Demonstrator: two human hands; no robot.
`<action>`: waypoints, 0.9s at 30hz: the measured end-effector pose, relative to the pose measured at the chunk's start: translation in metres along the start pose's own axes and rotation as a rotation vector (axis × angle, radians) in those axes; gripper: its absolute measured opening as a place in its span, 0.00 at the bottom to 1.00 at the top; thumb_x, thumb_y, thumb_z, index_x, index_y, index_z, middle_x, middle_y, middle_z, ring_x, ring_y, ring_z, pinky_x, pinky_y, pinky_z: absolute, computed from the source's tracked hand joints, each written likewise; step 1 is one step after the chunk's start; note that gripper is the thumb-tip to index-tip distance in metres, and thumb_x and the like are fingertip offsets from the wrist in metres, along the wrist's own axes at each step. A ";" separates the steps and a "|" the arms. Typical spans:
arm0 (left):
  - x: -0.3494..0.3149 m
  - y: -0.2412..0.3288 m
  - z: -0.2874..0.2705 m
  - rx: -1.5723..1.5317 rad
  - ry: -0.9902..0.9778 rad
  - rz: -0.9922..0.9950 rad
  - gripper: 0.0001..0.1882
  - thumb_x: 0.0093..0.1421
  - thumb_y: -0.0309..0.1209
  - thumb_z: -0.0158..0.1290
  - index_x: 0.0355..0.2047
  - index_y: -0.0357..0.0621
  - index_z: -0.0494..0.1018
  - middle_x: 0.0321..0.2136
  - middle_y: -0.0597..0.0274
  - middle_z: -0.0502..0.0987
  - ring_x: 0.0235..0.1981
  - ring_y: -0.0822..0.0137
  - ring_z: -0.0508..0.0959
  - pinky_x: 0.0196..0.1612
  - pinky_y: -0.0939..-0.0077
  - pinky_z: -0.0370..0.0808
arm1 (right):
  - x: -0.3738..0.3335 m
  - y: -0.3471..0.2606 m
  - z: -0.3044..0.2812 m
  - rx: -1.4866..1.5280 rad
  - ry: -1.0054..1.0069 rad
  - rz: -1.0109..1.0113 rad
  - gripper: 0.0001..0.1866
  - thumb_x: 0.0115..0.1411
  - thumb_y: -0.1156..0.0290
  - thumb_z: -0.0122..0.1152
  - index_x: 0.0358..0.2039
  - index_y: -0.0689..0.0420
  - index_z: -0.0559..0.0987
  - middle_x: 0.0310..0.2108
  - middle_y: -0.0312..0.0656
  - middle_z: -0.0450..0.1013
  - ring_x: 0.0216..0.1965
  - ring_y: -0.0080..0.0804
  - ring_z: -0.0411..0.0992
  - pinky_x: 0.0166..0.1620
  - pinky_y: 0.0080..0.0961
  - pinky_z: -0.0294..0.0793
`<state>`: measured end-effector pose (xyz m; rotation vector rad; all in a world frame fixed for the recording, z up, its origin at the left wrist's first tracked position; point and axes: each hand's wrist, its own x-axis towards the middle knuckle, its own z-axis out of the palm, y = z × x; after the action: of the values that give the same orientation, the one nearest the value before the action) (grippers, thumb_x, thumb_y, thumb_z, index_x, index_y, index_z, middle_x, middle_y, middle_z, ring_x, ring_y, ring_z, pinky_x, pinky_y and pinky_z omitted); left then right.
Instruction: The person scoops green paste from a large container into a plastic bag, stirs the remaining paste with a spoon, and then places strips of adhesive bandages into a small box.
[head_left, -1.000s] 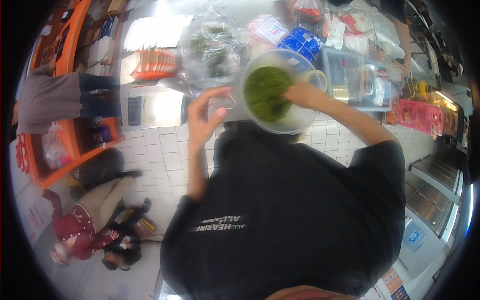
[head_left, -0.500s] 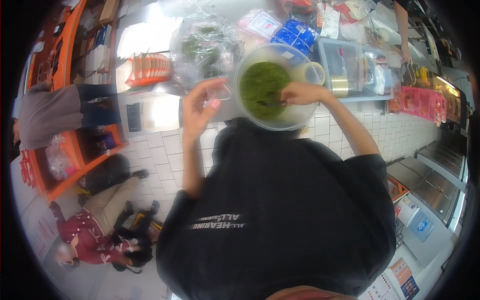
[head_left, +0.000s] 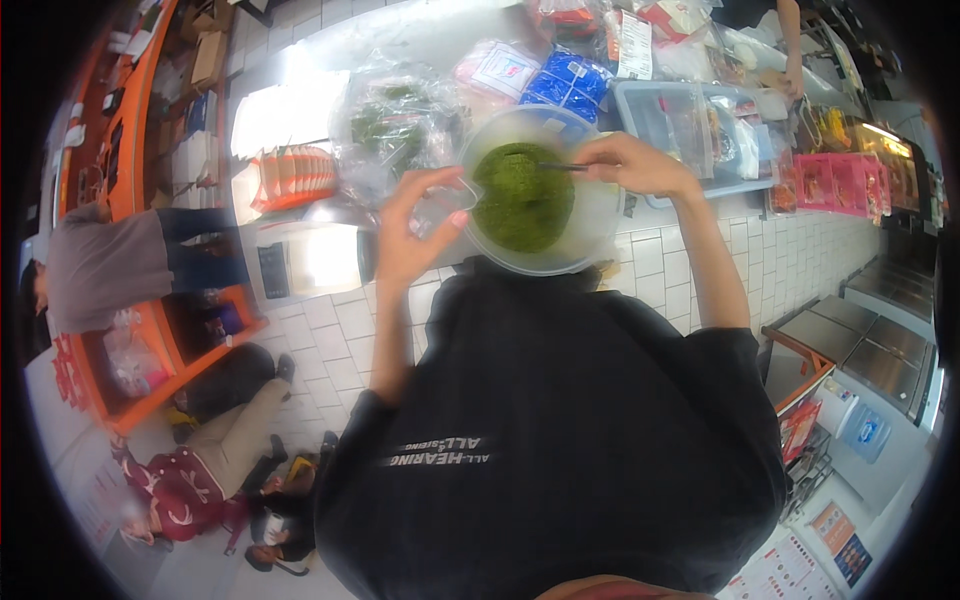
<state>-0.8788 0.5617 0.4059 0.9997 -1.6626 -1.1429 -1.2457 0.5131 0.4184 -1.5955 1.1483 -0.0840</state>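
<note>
A round translucent plastic tub point(head_left: 597, 225) holds a mass of finely cut, dark green food point(head_left: 525, 205). My right hand point(head_left: 640, 165) pinches the thin dark handle of a spoon point(head_left: 560, 167) over the tub's right side. The spoon's far end lies at the upper part of the green food, its tip partly buried. At the tub's left rim, my left hand point(head_left: 410, 225) holds a small clear plastic bag point(head_left: 440, 205) between thumb and curved fingers, its mouth spread toward the tub. The see-through bag is hard to make out.
Clear bags of green food point(head_left: 395, 125) lie beyond my left hand. Behind the tub is a blue wrapped pack point(head_left: 568, 85); a pale blue bin point(head_left: 690, 190) stands at right. Orange-edged cartons point(head_left: 290, 178) and a scale point(head_left: 310, 260) sit left. Other people point(head_left: 120, 250) are further left.
My right hand has lifted and shifted the spoon from the middle of the green food to its upper part. My left hand and the bag have come closer to the tub's rim.
</note>
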 end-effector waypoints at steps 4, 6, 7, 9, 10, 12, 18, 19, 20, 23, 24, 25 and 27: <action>0.014 0.002 0.013 0.098 -0.021 0.019 0.26 0.54 0.37 0.64 0.52 0.40 0.78 0.41 0.58 0.80 0.47 0.62 0.75 0.55 0.65 0.67 | -0.008 -0.007 -0.004 -0.073 0.034 -0.044 0.12 0.63 0.73 0.60 0.45 0.63 0.80 0.40 0.43 0.77 0.42 0.31 0.73 0.48 0.30 0.72; 0.023 0.003 0.020 0.370 -0.036 0.113 0.26 0.53 0.36 0.66 0.52 0.41 0.79 0.42 0.56 0.80 0.47 0.58 0.76 0.56 0.63 0.67 | -0.015 -0.014 -0.005 -0.093 0.049 -0.061 0.12 0.63 0.73 0.60 0.45 0.63 0.81 0.39 0.44 0.78 0.41 0.32 0.74 0.48 0.31 0.72; 0.028 0.003 0.023 0.507 -0.040 0.161 0.26 0.53 0.36 0.66 0.52 0.42 0.79 0.42 0.56 0.80 0.47 0.56 0.76 0.57 0.61 0.68 | -0.019 -0.016 -0.006 -0.094 0.055 -0.057 0.12 0.63 0.73 0.60 0.45 0.63 0.81 0.38 0.45 0.78 0.41 0.33 0.74 0.48 0.32 0.73; 0.035 -0.002 0.032 0.553 -0.109 0.188 0.27 0.52 0.37 0.67 0.52 0.43 0.79 0.42 0.55 0.80 0.47 0.54 0.76 0.57 0.61 0.68 | -0.027 -0.022 -0.006 -0.096 0.067 -0.080 0.12 0.63 0.72 0.60 0.45 0.62 0.81 0.37 0.45 0.79 0.41 0.34 0.75 0.47 0.33 0.73; 0.038 -0.004 0.036 0.577 -0.145 0.202 0.27 0.51 0.37 0.68 0.52 0.43 0.78 0.42 0.55 0.80 0.47 0.53 0.76 0.57 0.60 0.68 | -0.031 -0.025 -0.006 -0.096 0.072 -0.107 0.11 0.63 0.72 0.60 0.44 0.62 0.81 0.37 0.45 0.79 0.41 0.34 0.75 0.46 0.33 0.73; 0.043 -0.002 0.045 0.473 -0.192 0.202 0.28 0.51 0.36 0.68 0.53 0.43 0.78 0.42 0.54 0.80 0.47 0.53 0.76 0.57 0.60 0.68 | -0.039 -0.036 -0.006 -0.098 0.096 -0.133 0.11 0.62 0.73 0.59 0.43 0.63 0.82 0.36 0.45 0.80 0.41 0.36 0.76 0.46 0.33 0.73; 0.052 -0.005 0.086 0.380 -0.166 0.156 0.25 0.53 0.30 0.67 0.52 0.42 0.77 0.42 0.54 0.80 0.42 0.56 0.79 0.47 0.64 0.75 | -0.057 -0.061 0.020 -0.313 0.457 -0.148 0.11 0.60 0.79 0.58 0.42 0.63 0.83 0.37 0.48 0.77 0.43 0.47 0.76 0.47 0.38 0.74; 0.053 -0.006 0.093 0.382 -0.142 0.141 0.24 0.53 0.28 0.67 0.51 0.42 0.77 0.42 0.54 0.81 0.40 0.58 0.80 0.44 0.66 0.77 | -0.060 -0.066 0.025 -0.352 0.516 -0.144 0.11 0.59 0.80 0.58 0.42 0.63 0.83 0.37 0.48 0.77 0.43 0.48 0.75 0.47 0.40 0.74; 0.053 -0.005 0.100 0.301 -0.120 0.056 0.23 0.53 0.27 0.66 0.50 0.41 0.77 0.42 0.54 0.81 0.39 0.58 0.81 0.44 0.68 0.77 | -0.063 -0.073 0.029 -0.392 0.575 -0.141 0.12 0.58 0.81 0.58 0.42 0.63 0.83 0.38 0.48 0.76 0.43 0.50 0.75 0.47 0.41 0.74; 0.052 -0.003 0.112 0.116 -0.033 -0.092 0.22 0.52 0.24 0.66 0.48 0.40 0.76 0.42 0.54 0.81 0.37 0.61 0.82 0.41 0.73 0.78 | -0.069 -0.089 0.038 -0.419 0.677 -0.117 0.14 0.55 0.83 0.58 0.42 0.63 0.83 0.37 0.47 0.74 0.43 0.49 0.75 0.47 0.41 0.74; 0.050 -0.004 0.112 0.089 0.010 -0.071 0.21 0.52 0.23 0.66 0.48 0.40 0.76 0.41 0.55 0.81 0.36 0.64 0.82 0.39 0.75 0.77 | -0.074 -0.095 0.040 -0.449 0.708 -0.108 0.14 0.55 0.84 0.58 0.42 0.63 0.83 0.37 0.47 0.74 0.43 0.48 0.75 0.46 0.40 0.74; 0.050 -0.005 0.112 0.063 0.054 -0.049 0.21 0.52 0.23 0.65 0.47 0.40 0.76 0.41 0.57 0.81 0.35 0.67 0.82 0.37 0.78 0.77 | -0.082 -0.103 0.039 -0.480 0.738 -0.101 0.14 0.54 0.84 0.58 0.42 0.63 0.83 0.37 0.46 0.74 0.43 0.48 0.75 0.46 0.39 0.74; 0.047 -0.013 0.104 0.055 0.090 -0.147 0.19 0.53 0.22 0.65 0.47 0.39 0.76 0.41 0.59 0.81 0.37 0.69 0.81 0.41 0.76 0.77 | -0.094 -0.110 0.037 -0.555 0.742 -0.037 0.14 0.55 0.82 0.58 0.41 0.60 0.83 0.38 0.45 0.75 0.44 0.45 0.75 0.46 0.38 0.74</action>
<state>-0.9892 0.5424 0.3814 1.2076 -1.5769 -1.1353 -1.2059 0.5957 0.5360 -2.1607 1.8214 -0.4430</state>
